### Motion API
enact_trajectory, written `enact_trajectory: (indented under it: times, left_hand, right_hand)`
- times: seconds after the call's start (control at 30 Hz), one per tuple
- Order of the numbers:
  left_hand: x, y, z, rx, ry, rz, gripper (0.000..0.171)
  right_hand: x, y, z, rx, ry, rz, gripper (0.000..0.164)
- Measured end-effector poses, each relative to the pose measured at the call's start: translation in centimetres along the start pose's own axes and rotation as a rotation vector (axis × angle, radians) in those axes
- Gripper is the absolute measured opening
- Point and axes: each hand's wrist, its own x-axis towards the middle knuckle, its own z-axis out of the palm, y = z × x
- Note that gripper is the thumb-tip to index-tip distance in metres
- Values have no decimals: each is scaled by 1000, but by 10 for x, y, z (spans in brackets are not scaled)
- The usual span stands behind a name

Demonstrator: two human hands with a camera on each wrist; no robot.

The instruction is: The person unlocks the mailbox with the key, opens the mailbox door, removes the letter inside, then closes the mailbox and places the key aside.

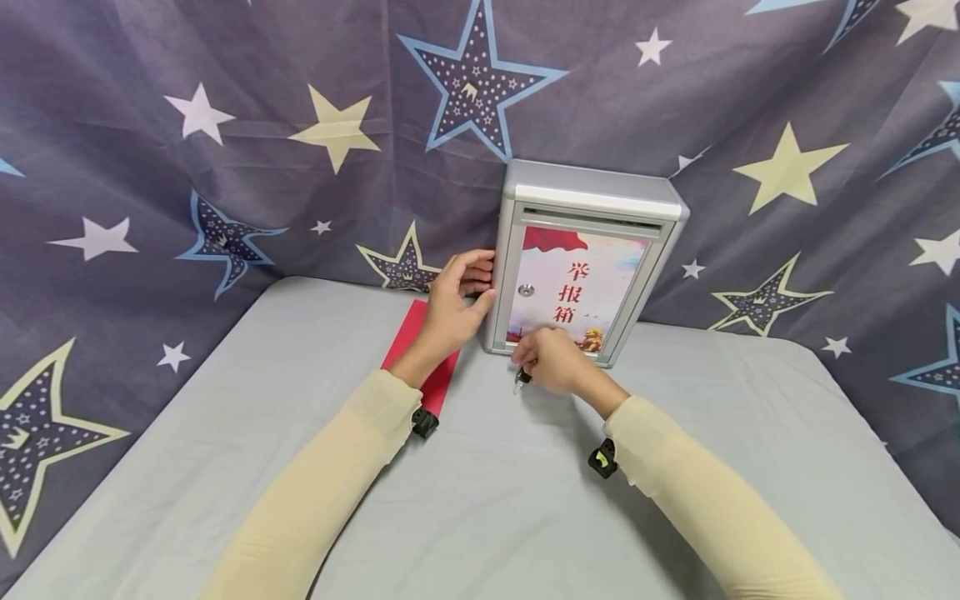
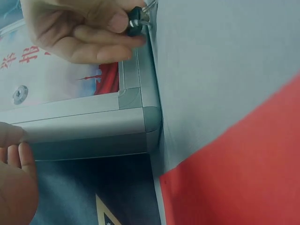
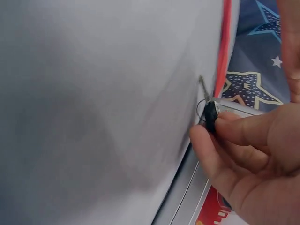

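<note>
A silver metal letter box (image 1: 587, 212) with a printed front stands upright against the curtain. Its front has a slot near the top and a round lock (image 1: 527, 290) on the left side. My left hand (image 1: 453, 304) rests its fingertips on the box's left side, fingers only slightly bent. In front of the box's lower edge, my right hand (image 1: 553, 360) pinches a small key (image 3: 211, 116) by its black head between thumb and fingers. A metal ring (image 3: 200, 111) hangs at the key, and a metal shaft points away from the fingertips.
A flat red paper strip (image 1: 441, 385) lies on the grey cloth-covered table (image 1: 510, 500), partly under my left forearm. Behind the table hangs a dark curtain (image 1: 262, 167) with stars. Small black devices are strapped at both wrists.
</note>
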Motion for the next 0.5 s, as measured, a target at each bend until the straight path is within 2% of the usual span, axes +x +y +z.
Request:
enact_trajectory:
  times: [0.23,0.4,0.5]
  left_hand:
    - [0,0,0,2,6,-5,48]
    - [-2,-2,-1,-16,19,16,47]
    - [-3,-15,-3,-14,57,30,44]
  right_hand:
    - [-3,-1,5,-113,11,-47,20]
    - [-5,-2,3,-169,11,-78,18]
    - [-5,-1,3,-202,17,-103,10]
